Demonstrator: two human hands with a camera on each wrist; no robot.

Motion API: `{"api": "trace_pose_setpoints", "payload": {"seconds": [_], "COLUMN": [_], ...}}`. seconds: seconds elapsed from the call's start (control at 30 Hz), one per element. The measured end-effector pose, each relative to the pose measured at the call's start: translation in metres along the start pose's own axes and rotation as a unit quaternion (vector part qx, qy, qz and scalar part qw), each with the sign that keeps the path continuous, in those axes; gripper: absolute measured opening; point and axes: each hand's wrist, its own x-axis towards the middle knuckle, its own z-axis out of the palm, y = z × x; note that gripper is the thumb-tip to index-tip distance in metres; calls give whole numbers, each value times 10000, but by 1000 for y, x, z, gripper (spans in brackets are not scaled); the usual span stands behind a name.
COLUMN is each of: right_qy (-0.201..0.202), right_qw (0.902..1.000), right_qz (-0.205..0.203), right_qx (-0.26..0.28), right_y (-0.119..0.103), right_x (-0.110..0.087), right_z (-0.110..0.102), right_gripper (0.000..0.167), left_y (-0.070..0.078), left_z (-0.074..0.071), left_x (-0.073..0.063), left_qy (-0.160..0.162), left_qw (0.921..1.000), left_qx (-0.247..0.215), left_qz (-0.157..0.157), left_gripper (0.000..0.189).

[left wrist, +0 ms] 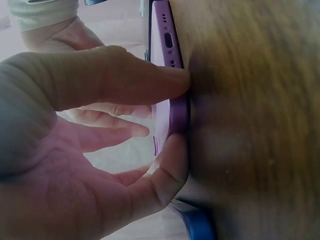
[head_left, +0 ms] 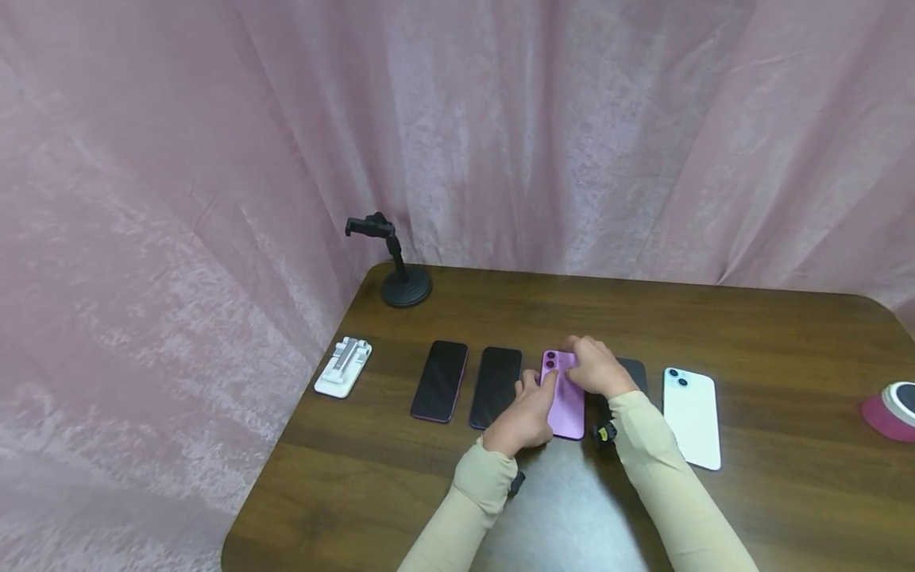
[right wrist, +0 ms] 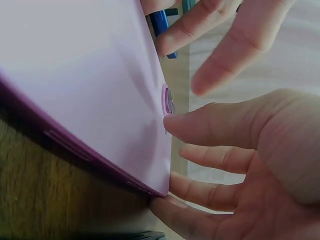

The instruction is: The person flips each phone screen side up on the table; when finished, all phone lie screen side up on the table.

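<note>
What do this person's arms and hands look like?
The left hand and right hand are ungloved. Long, pale yellow sleeves reach the wrists. A small dark object shows at the left wrist, and a dark device with a yellow marking at the right.

Purple phone [head_left: 567, 409] — dual-camera back upward, on brown table [head_left: 357, 477]

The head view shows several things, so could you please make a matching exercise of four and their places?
1. purple phone
2. black stand
3. white phone
4. pink-and-white object

A. far-left corner of the table
B. farthest right
C. touched by left hand and right hand
D. between 1 and 4

Pairs: 1-C, 2-A, 3-D, 4-B
</note>
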Motion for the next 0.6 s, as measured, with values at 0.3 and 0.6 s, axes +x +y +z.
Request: {"api": "trace_pose_setpoints", "payload": {"seconds": [0.3,0.6], "right_qy": [97,371], "right_qw": [9996,9961], "right_qz": [223,426], "right_qx": [144,682], "right_y": [-4,2], "right_x": [-2,-6], "right_z": [-3,-2], "right_gripper": [43,53], "left_y": [-4,-6], "left_z": [1,0], "left_x": [-1,-1], "left_qy": [158,109], "left_qw": [9999,9998], "left_qx": [18,100], "left_qz": [61,144], "left_gripper": [100,97]}}
